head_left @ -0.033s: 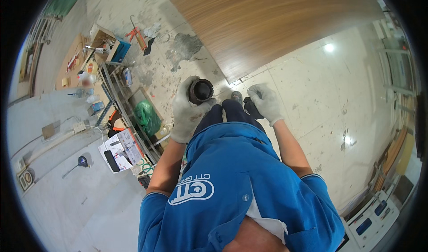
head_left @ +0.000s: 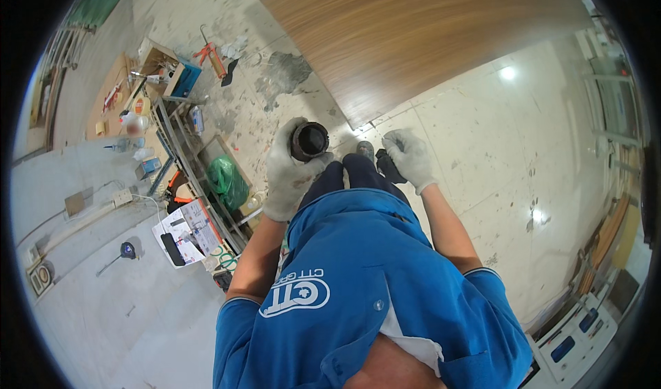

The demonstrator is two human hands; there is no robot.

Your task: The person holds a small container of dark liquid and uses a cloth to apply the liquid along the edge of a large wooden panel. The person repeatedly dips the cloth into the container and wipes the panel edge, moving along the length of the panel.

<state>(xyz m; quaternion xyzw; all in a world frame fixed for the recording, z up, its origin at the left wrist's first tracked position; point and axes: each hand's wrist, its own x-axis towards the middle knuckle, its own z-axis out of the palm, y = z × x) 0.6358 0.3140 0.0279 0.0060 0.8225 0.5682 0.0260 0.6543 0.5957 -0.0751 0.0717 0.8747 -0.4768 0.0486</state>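
Observation:
My left hand (head_left: 284,172), in a pale work glove, is wrapped round a black cylindrical container (head_left: 310,142). Its round open mouth faces up, and the inside looks dark; the contents cannot be made out. On the right, my right hand (head_left: 411,156), gloved the same way, has its fingers curled at a crumpled black piece of material (head_left: 390,166) that hangs beside my leg. Part of that piece is hidden by the glove. A grey shoe tip (head_left: 365,150) shows between the two hands.
A large wood-grain panel (head_left: 413,38) lies ahead, its corner pointing toward me. To the left runs a cluttered workbench with a blue-sided box (head_left: 183,79) and a green plastic bag (head_left: 227,182). An orange caulking gun (head_left: 215,61) rests on the stained tile floor (head_left: 482,134).

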